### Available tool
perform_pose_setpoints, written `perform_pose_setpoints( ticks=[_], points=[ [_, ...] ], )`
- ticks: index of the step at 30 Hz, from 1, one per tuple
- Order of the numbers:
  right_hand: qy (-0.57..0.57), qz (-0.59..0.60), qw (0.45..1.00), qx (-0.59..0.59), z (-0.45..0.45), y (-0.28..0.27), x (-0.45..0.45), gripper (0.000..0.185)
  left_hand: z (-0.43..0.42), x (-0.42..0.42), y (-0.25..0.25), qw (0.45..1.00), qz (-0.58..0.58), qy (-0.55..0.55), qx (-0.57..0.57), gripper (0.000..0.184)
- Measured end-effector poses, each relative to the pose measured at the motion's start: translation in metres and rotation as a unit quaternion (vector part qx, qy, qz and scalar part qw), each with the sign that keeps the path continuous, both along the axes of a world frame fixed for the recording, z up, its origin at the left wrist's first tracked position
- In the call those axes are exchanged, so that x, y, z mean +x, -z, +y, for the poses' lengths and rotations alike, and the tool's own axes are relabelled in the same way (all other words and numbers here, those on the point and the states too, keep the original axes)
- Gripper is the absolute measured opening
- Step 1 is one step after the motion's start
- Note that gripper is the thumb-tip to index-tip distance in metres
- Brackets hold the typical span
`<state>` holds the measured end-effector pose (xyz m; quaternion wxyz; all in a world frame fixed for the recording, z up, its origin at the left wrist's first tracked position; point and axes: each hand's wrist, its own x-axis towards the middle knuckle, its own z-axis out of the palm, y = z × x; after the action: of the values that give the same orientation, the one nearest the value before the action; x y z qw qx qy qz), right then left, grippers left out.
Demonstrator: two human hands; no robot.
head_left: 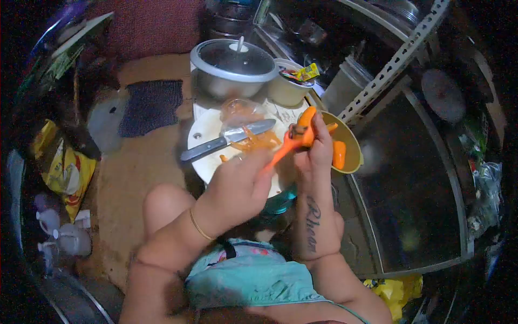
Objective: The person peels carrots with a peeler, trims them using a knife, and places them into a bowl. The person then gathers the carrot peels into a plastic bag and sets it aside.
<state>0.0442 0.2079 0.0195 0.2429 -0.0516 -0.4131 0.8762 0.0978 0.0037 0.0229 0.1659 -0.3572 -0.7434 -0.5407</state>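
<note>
My left hand [240,181] is closed around the handle of an orange peeler [281,152]. The peeler's head meets a carrot [308,117], which my right hand [322,141] grips from the right side. Below them lies a round white cutting board [202,163] strewn with orange carrot peelings [252,141]. A kitchen knife [229,140] with a dark handle rests across the board, partly over the peelings. Just right of my right hand, a yellow bowl [353,143] contains a carrot piece [339,155]; my hand hides part of the bowl.
Behind the board stand a lidded pot [232,73] and a cream tub [291,92] holding small packets. A perforated metal rack post [399,65] slants up at the right. On the floor to the left are a dark mat [152,108] and a yellow bag [67,170].
</note>
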Motion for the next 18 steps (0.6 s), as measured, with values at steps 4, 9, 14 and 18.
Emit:
perform_pose_setpoints(
  ticks=[4,9,14,18],
  points=[
    [-0.096,-0.057,0.994,0.017,-0.006,0.007,0.021,0.03,-0.008,-0.021,0.007,0.998,-0.002,-0.058,-0.007,0.019],
    [-0.091,-0.042,0.986,0.133,-0.024,0.009,0.032,0.026,-0.001,-0.032,0.02,0.998,-0.015,-0.057,-0.022,0.015],
    [-0.033,-0.015,0.976,0.215,-0.008,0.011,0.023,0.022,-0.002,-0.025,0.013,0.998,-0.005,-0.014,-0.062,0.012],
    [0.015,0.002,0.991,0.131,0.0,0.009,0.005,0.022,0.009,-0.011,0.02,0.997,-0.001,0.007,-0.077,0.012]
  ],
)
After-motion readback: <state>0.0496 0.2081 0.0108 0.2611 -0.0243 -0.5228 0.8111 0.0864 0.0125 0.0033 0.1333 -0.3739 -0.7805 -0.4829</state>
